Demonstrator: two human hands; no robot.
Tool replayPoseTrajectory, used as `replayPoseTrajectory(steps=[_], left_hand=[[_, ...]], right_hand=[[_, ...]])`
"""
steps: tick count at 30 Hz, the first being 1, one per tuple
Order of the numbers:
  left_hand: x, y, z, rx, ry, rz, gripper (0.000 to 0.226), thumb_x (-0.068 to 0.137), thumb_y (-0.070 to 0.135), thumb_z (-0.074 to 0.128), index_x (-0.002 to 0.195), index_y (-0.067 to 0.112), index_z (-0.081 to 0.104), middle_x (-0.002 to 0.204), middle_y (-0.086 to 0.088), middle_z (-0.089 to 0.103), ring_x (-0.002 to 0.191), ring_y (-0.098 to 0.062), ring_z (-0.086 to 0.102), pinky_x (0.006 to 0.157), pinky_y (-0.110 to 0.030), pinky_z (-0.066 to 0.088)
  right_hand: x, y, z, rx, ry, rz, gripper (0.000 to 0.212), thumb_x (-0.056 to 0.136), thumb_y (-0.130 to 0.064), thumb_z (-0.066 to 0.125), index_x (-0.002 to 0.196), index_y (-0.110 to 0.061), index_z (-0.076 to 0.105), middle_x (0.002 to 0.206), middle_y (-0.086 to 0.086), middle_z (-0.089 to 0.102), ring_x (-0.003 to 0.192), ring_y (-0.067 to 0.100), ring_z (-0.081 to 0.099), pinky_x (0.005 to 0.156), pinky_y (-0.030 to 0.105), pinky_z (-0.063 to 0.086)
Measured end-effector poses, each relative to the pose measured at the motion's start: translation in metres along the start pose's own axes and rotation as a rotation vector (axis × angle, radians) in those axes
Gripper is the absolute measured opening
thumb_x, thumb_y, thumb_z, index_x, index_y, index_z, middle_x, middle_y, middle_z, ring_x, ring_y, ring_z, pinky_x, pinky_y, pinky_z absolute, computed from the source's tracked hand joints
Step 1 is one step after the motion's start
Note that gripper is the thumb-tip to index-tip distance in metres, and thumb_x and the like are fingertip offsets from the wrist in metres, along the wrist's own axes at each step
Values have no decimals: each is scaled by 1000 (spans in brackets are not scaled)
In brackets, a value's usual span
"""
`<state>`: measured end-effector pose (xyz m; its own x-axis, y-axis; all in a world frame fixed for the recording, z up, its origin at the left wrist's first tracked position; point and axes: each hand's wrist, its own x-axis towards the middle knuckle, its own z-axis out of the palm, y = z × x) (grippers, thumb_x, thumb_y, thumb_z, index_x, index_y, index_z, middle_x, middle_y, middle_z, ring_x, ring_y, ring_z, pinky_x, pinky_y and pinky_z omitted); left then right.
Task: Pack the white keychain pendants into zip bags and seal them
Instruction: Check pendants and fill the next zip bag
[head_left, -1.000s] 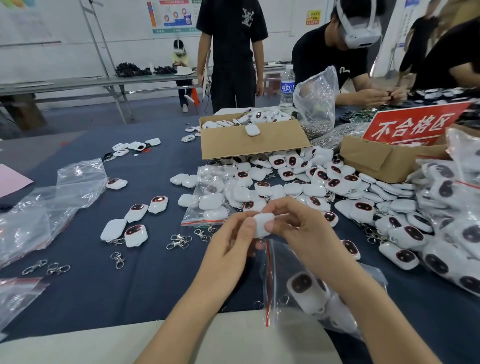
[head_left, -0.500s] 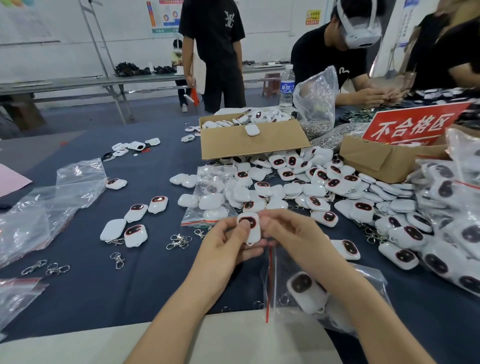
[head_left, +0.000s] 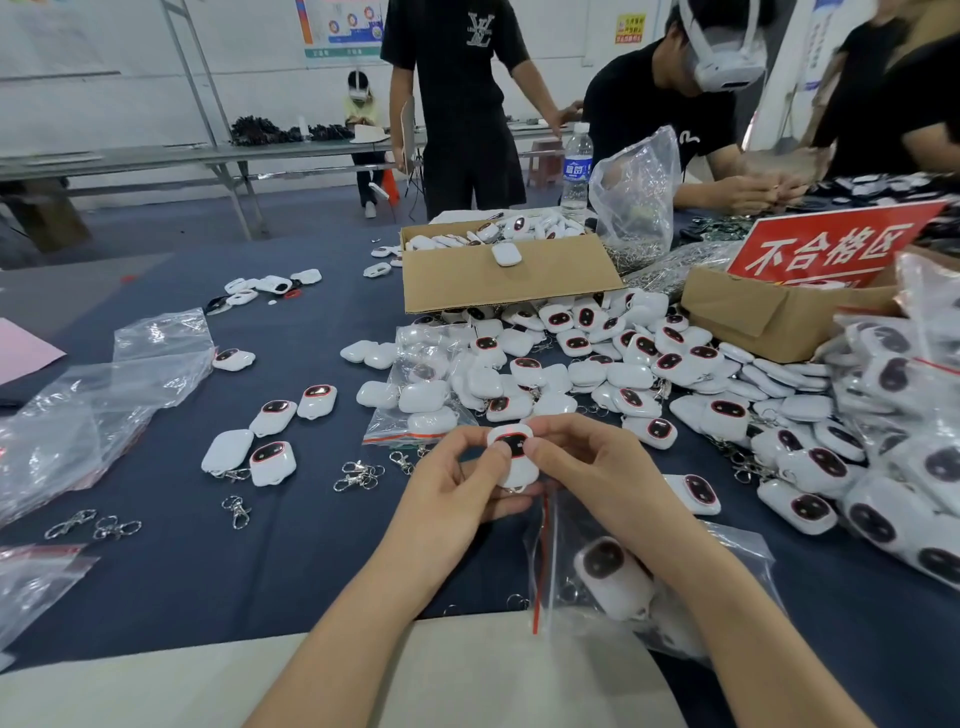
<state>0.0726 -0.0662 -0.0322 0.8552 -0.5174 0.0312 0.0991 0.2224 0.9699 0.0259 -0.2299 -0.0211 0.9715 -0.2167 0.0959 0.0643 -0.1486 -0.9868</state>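
Observation:
A white keychain pendant with a dark red-rimmed face is held up between both hands above the blue table. My left hand grips its left side with the thumb on the face. My right hand pinches its right side. Just below lies a clear zip bag with a red seal strip, its mouth at the left, holding a few pendants. A big heap of loose pendants spreads behind my hands.
A filled zip bag lies left of the heap. Metal clasps and loose pendants dot the left side, by empty bags. Cardboard boxes, a red sign, bagged pendants and people at the far side.
The pendant has turned from its plain back to its dark face towards me. Both hands have dropped slightly towards the zip bag, still holding it. The standing person behind has shifted.

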Motion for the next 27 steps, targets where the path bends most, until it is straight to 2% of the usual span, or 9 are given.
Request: replayPoseTrajectory(steps=[7, 12, 18, 21, 24, 27], left_hand=[[0, 0, 1, 14, -25, 9, 19, 104, 16, 53, 121, 10, 62, 103, -18, 76, 97, -34, 75, 81, -29, 60], [-2, 0, 1, 43, -42, 24, 21, 103, 17, 54, 121, 9, 61, 104, -18, 76, 97, -33, 75, 84, -33, 61], [-1, 0, 0, 66, -52, 34, 23, 103, 16, 56, 124, 13, 65, 106, -16, 77, 98, -32, 75, 85, -32, 61], [-3, -1, 1, 128, -80, 49, 27, 101, 8, 59, 127, 16, 65, 105, -12, 77, 98, -25, 75, 85, -28, 59], [-3, -2, 2, 191, -61, 72, 31, 99, 2, 59, 126, 18, 64, 101, -8, 78, 87, -16, 74, 79, -23, 57], [-3, -2, 2, 197, -27, 78, 29, 98, 2, 60, 122, 19, 64, 96, -7, 78, 80, -14, 72, 73, -21, 56]], right_hand=[[1, 3, -2, -10, 13, 17, 10, 93, -23, 70, 102, -26, 74, 92, -6, 78, 84, 9, 74, 81, 25, 57], [3, 4, -1, -29, 51, 35, 10, 91, -26, 72, 100, -24, 73, 85, -7, 77, 74, 8, 72, 80, 29, 57], [3, 4, 1, -61, 66, 43, 13, 91, -28, 71, 103, -23, 73, 91, -2, 77, 87, 14, 73, 92, 43, 58], [2, 4, 0, -61, 82, 49, 12, 92, -27, 71, 103, -23, 74, 91, -4, 77, 87, 12, 73, 94, 43, 57], [1, 4, 0, -65, 72, 50, 12, 93, -28, 71, 104, -24, 73, 92, -5, 77, 88, 10, 73, 95, 40, 57], [0, 2, 0, -66, 60, 48, 14, 92, -27, 71, 106, -24, 73, 94, -6, 78, 90, 10, 73, 96, 41, 56]])
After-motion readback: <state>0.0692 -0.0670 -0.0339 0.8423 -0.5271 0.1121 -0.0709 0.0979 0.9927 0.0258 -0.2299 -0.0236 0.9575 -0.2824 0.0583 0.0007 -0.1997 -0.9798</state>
